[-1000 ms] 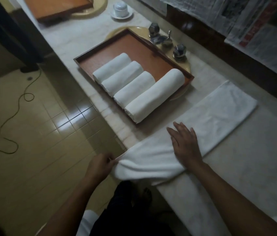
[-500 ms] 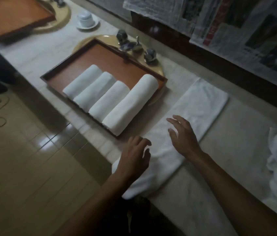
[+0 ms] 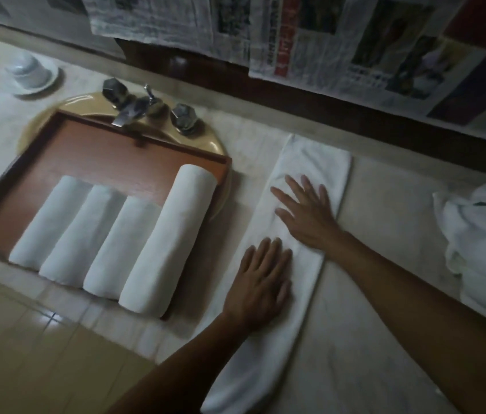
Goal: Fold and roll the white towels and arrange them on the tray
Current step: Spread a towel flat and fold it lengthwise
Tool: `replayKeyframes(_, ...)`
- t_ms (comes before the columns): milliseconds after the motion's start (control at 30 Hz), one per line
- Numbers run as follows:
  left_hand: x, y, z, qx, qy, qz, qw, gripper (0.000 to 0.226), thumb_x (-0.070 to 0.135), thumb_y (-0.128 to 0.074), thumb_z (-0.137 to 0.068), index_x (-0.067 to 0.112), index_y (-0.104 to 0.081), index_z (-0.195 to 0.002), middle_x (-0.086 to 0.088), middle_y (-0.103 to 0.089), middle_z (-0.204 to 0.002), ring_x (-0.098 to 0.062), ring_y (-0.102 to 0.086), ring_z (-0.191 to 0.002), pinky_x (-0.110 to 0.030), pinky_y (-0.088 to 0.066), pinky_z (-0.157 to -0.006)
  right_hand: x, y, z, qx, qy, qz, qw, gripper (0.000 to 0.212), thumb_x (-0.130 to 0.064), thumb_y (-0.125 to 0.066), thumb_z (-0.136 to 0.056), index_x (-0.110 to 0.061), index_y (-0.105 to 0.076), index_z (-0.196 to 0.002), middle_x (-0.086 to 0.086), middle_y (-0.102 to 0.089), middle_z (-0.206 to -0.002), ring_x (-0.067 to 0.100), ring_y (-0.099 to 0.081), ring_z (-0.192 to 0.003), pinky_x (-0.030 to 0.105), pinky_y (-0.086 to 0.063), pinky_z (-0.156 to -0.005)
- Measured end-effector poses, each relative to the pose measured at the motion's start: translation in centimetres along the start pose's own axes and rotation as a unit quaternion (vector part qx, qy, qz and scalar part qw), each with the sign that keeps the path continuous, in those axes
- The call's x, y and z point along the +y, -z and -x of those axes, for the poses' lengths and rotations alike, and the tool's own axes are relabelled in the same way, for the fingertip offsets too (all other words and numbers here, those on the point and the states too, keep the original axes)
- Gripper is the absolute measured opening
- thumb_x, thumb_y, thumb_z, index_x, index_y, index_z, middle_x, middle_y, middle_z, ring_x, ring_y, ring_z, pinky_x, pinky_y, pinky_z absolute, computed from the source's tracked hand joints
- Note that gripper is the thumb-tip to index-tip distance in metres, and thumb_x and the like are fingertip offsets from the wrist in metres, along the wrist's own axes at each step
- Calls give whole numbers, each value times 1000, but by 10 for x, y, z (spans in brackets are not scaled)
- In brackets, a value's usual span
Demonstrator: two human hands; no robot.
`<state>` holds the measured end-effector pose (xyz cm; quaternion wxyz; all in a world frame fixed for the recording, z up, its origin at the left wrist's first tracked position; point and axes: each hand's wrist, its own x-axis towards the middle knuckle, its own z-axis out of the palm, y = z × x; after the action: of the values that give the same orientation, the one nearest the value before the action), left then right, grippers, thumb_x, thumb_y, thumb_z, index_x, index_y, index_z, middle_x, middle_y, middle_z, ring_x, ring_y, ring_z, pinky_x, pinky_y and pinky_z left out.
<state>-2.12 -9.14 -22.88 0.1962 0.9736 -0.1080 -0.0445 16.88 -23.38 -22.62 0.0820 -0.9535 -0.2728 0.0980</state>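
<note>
Currently left hand [image 3: 261, 282] and right hand [image 3: 304, 210] lie flat, fingers straight, on the long folded white towel [image 3: 313, 162] beneath them; we expect uneven smoothing would skew its fold.

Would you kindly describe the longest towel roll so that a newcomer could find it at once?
Find the brown tray over the sink. Four white rolls lie side by side on it. Yours is the end roll nearest the flat towel, longer and thicker than the other three.

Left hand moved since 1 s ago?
Yes. The left hand moved inward from beyond the counter edge, toward the tray, and now lies flat on the folded towel.
</note>
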Motion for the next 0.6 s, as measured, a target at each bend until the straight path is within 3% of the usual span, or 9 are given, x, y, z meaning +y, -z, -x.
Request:
replayKeyframes(100,1,-2,0,-5,3,-9,1000,63,50,-27,-109,26,-12,-165,-4,-3,-173,-23,6,-159,-50,-1,-129,22,11,-39,19,-60,11,998,61,-67,-18,-101,-49,-13,-160,-9,-7,-172,27,-5,-159,62,-7,-123)
replayKeyframes(367,-3,-4,-2,-19,6,3,1000,67,58,-32,-106,33,-11,-165,-4,0,-173,-23,7,-159,-50,3,-128,41,30,-89,4,-124,2,992,60,-57,-22,-106,-39,-15,-163,-4,-3,-173,23,-2,-159,57,-4,-126)
replayKeyframes(433,-4,-5,-2,-11,4,5,1000,67,57,-35,-106,31,-16,-165,-5,-5,-173,-24,3,-160,-52,-1,-128,26,30,-71,9,-112,-34,993,61,-57,-31,-105,-37,-20,-162,0,-4,-173,24,-5,-159,55,-4,-126)
replayKeyframes(533,-4,-5,-4,-18,2,-6,1000,68,57,-34,-106,30,-14,-165,-6,-3,-173,-24,6,-160,-52,-2,-128,-1,13,-15,78,-37,-56,995,65,-56,-45,-97,-30,-39,-157,10,-28,-166,28,-24,-154,55,-17,-124)
replayKeyframes(600,-4,-5,-5,-32,-1,-16,999,67,57,-30,-107,29,-11,-165,-7,0,-173,-24,10,-159,-53,0,-127,-9,-1,12,83,-23,-38,996,62,-56,-45,-98,-32,-42,-155,8,-30,-166,28,-23,-155,54,-17,-124)
